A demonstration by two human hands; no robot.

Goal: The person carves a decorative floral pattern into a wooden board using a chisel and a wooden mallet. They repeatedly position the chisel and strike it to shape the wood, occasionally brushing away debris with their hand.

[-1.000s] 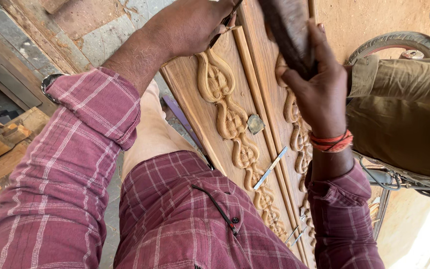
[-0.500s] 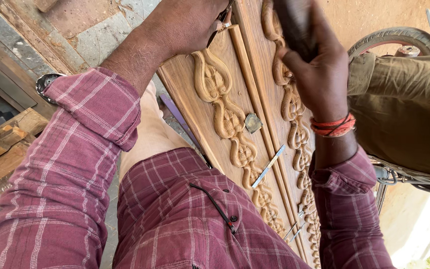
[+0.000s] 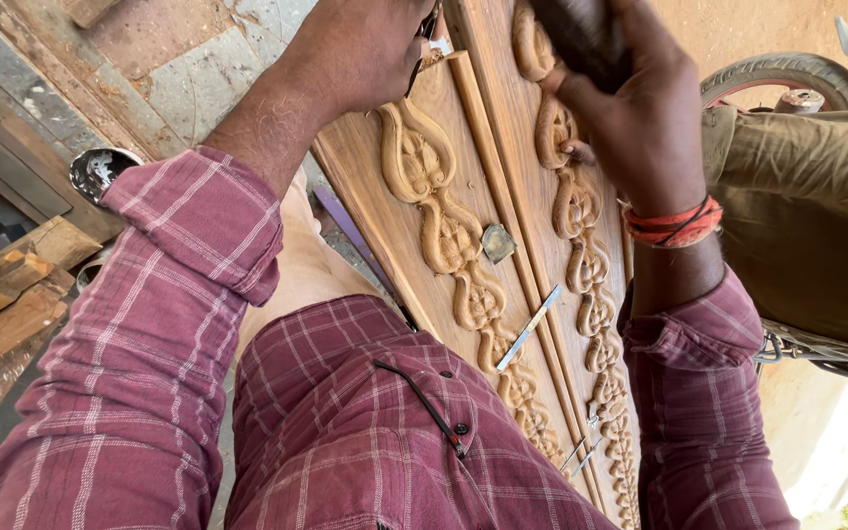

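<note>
Two hands carve a long wooden panel

The panel (image 3: 463, 167) lies flat and long in front of the person, so both hands can reach down onto it. The left hand (image 3: 360, 49) is curled tight at the panel's top end, near its left edge. It seems to grip a thin tool (image 3: 432, 22), and only a small bit of that shows. Held low like this, the tool tip can sit right on the wood. The right hand (image 3: 630, 108) is wrapped around a dark mallet (image 3: 581, 34) above the right row of carved loops, ready to tap. A small chisel (image 3: 529, 329) lies loose in the plain strip between the two carved rows, close by and easy to grab. A flat metal bit (image 3: 499, 242) rests by the left row. Wood blocks (image 3: 12, 294) lie off to the left.
</note>
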